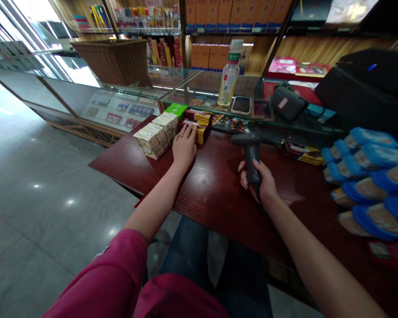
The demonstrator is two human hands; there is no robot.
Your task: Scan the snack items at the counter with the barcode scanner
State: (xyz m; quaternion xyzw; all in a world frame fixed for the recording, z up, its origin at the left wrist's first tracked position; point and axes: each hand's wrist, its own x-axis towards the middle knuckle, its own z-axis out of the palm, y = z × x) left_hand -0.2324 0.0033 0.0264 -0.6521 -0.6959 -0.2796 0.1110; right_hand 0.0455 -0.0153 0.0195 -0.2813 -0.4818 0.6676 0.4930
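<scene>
My left hand (pixel 185 145) lies with its fingers stretched out on a stack of dark red and yellow packets (pixel 202 130). Beside that stack stand a row of small white boxes (pixel 154 139) and a green pack (pixel 176 110). A black handheld barcode scanner (pixel 251 154) is gripped by its handle in my right hand (pixel 263 181), just above the table. The scanner's head points away from me, and its cable hangs down along my forearm. Further right, another small pile of dark red and yellow packets (pixel 303 153) lies on the table.
On the glass counter (pixel 192 86) stand a drink bottle (pixel 230 73), a phone (pixel 241 105) and a black device (pixel 288 102). Several blue-lidded packs (pixel 371 176) are stacked at the right of the dark red table (pixel 215 194). A wicker basket (pixel 114 59) stands at the back left.
</scene>
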